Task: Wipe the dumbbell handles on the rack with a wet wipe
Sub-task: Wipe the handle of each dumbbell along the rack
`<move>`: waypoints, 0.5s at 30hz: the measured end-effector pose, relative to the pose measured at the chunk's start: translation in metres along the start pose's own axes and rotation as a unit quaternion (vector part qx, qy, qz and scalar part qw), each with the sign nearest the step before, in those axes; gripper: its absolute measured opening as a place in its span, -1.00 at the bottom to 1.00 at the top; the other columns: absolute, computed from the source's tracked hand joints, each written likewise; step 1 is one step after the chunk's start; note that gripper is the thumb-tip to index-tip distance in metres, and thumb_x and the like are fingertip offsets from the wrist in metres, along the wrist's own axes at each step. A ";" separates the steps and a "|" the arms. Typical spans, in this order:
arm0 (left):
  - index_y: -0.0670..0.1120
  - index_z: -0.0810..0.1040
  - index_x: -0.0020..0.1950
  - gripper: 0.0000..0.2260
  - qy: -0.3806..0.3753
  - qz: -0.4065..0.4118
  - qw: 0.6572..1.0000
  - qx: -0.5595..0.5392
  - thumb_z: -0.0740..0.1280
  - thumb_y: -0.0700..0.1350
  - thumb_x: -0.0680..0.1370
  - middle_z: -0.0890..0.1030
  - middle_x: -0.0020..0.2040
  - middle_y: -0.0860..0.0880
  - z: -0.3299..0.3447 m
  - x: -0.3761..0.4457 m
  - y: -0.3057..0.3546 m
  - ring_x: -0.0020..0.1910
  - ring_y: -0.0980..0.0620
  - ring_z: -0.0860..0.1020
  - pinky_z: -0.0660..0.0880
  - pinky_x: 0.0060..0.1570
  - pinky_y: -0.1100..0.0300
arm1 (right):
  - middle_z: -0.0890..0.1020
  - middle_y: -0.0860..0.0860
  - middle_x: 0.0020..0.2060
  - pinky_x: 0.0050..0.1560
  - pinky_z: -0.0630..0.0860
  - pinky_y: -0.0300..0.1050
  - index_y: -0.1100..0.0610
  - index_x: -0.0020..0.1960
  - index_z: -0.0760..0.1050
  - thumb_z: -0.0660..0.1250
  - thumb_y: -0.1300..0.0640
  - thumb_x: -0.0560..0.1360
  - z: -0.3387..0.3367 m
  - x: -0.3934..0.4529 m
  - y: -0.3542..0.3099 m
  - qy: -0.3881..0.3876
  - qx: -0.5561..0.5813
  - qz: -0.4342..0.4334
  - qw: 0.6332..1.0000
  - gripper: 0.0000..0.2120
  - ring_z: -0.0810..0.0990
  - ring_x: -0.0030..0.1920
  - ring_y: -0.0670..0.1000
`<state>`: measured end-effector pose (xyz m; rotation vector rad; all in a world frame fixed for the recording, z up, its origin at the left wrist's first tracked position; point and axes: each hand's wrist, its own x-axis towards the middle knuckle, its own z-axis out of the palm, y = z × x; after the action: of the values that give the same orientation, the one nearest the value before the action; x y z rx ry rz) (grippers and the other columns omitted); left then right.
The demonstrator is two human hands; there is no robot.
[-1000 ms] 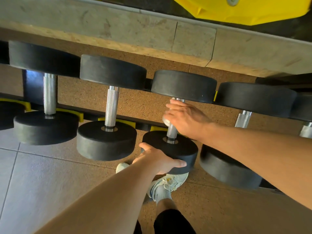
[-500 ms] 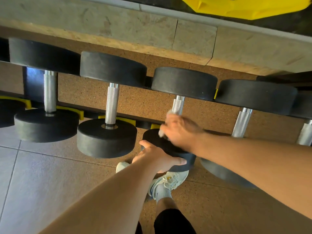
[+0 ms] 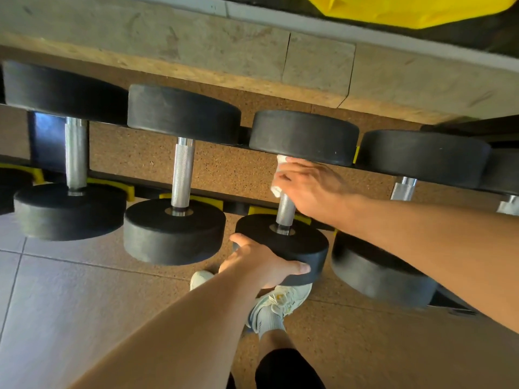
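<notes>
Your right hand (image 3: 306, 186) grips the wet wipe (image 3: 278, 189) round the handle (image 3: 286, 211) at frame center, axis running top-to-bottom w/ bare steel below; left hand (image 3: 261, 262) clasps the near weight (image 3: 283, 248).

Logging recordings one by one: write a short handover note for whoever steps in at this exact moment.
Right hand grips the wet wipe round the upper part of the third dumbbell's handle, just under its far weight.
Left hand grips that dumbbell's near weight, steadying it.
Done: cannot tell which handles are already wiped.
Left: finish this handle; the handle to its right and the rest of the rack may still need wiping.
</notes>
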<state>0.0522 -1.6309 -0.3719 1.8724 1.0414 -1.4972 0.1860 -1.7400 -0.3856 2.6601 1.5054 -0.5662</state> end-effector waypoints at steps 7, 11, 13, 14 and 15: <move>-0.25 -0.46 0.52 0.50 0.008 0.005 1.000 0.003 0.52 0.48 0.14 0.27 0.55 -0.27 0.001 0.001 0.000 0.45 -0.28 0.36 0.38 0.39 -0.13 | 0.56 0.06 0.05 0.13 0.54 0.02 0.05 0.09 0.53 0.25 0.09 0.55 -0.003 -0.004 -0.023 -0.103 0.081 -0.016 0.991 -0.84 0.54 0.12 0.06; -0.24 -0.46 0.52 0.49 0.008 0.005 1.000 0.001 0.52 0.48 0.14 0.28 0.54 -0.27 0.002 0.002 -0.001 0.44 -0.28 0.37 0.39 0.38 -0.14 | 0.55 0.06 0.13 0.30 0.45 0.07 0.09 0.18 0.55 0.22 0.20 0.51 0.008 -0.002 -0.011 -0.034 -0.002 -0.023 0.999 -0.72 0.47 0.23 0.08; -0.24 -0.44 0.53 0.50 0.010 0.004 1.000 -0.004 0.53 0.48 0.12 0.32 0.51 -0.27 0.002 0.002 -0.001 0.41 -0.26 0.41 0.42 0.36 -0.11 | 0.53 0.03 0.08 0.13 0.53 0.03 0.03 0.14 0.57 0.19 0.21 0.52 0.017 -0.017 -0.028 -0.096 0.090 -0.042 0.990 -0.72 0.49 0.15 0.04; -0.23 -0.44 0.53 0.51 0.011 0.004 1.000 -0.008 0.53 0.48 0.11 0.34 0.50 -0.26 0.003 0.002 -0.001 0.40 -0.25 0.42 0.43 0.35 -0.09 | 0.54 0.00 0.05 0.07 0.55 0.01 0.01 0.12 0.57 0.17 0.22 0.53 0.017 -0.023 -0.039 -0.111 0.139 -0.031 0.984 -0.72 0.50 0.12 0.02; -0.23 -0.44 0.52 0.51 0.008 0.007 1.000 -0.011 0.54 0.48 0.10 0.34 0.50 -0.25 0.002 0.002 -0.001 0.39 -0.24 0.42 0.43 0.35 -0.08 | 0.58 -0.01 0.03 0.03 0.55 0.01 -0.02 0.14 0.57 0.14 0.21 0.55 0.016 -0.029 -0.047 -0.109 0.192 0.008 0.975 -0.70 0.53 0.09 0.00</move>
<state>0.0499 -1.6314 -0.3745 1.8770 1.0452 -1.4593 0.1282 -1.7421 -0.3840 2.7470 1.4326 -1.2166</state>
